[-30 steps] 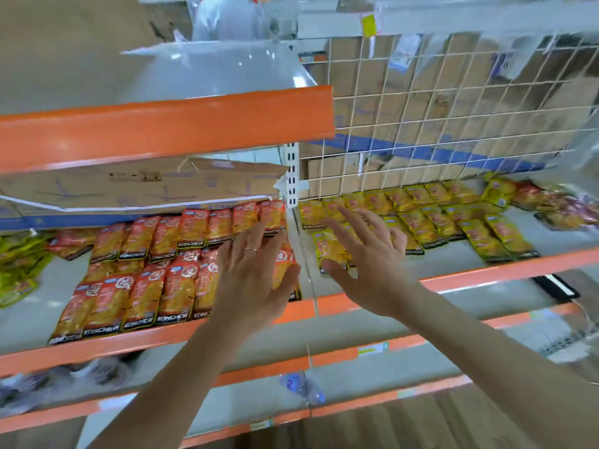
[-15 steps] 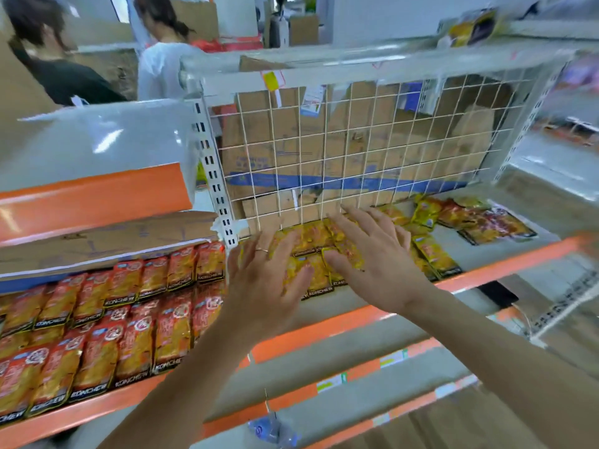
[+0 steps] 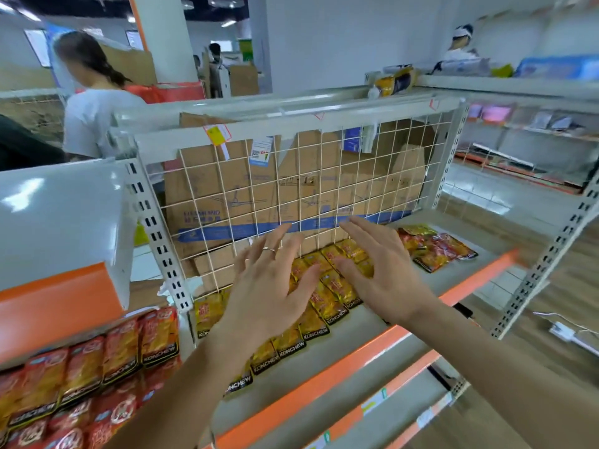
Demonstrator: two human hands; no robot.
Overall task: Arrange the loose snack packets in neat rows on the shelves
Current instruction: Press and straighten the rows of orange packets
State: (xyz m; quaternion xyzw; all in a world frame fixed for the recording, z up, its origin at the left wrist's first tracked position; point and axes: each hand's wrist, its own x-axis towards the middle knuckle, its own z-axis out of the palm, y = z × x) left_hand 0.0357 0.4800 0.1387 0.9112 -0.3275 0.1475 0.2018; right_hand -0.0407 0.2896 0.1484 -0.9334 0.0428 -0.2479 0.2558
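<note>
Wide view first: the shelf (image 3: 366, 324), a pale deck with an orange front lip, runs across the bay. Behind it stands a white wire grid (image 3: 227, 176), with flattened cardboard (image 3: 201, 202) behind that. On the deck the yellow packets (image 3: 337, 288) lie in slanted, overlapping rows, each with a dark band at the bottom printed KONCHEW. One bay left, the red packets (image 3: 120, 348) sit in rows of their own. At the right end of the shelf, past the hands, is the loose heap (image 3: 434, 249): red and yellow packets jumbled at odd angles. I'd say that's the work left.

Both hands hover over the yellow rows. The left hand (image 3: 272, 286) has its fingers spread, grip open and holding nothing. The right hand (image 3: 382, 270) is fanned and empty too. Whether either one touches the packets, I can't tell.

These look like light, soft, glossy sachets, likely slippery and quick to slide over one another. Pinch a sealed edge or nudge them with a flat palm, and don't squeeze the middle. Smallest detail: a ring (image 3: 269, 250) on the left hand.
</note>
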